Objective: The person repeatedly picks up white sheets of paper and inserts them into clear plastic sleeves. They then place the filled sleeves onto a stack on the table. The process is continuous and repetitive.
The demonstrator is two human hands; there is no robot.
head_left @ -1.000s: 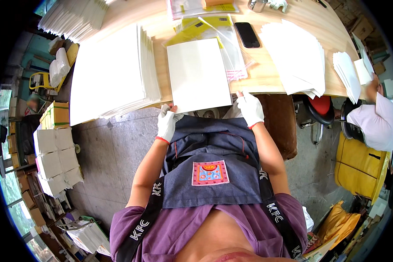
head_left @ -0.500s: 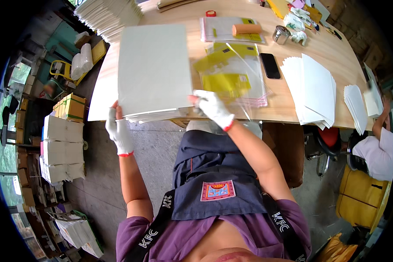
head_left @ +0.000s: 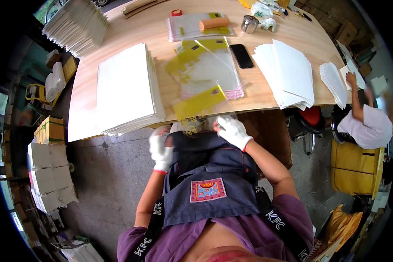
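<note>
My right hand, in a white glove, is at the table's near edge, shut on the corner of a clear plastic bag with a yellow flap. The bag hangs over the edge toward my lap. It comes off a pile of similar clear bags on the wooden table. My gloved left hand is blurred, just below the table edge over my dark apron and close to the bag's lower end. Its grip cannot be made out. A thick stack of white sheets lies to the left of the bags.
A black phone, fanned white sheets, a metal tin and an orange roll lie on the table. Another person works at the right end. White bundles and a yellow box sit on the floor at left.
My left hand left the white stack's corner and came in over my lap. My right hand drew back from the bag pile, pulling one bag over the table edge.
</note>
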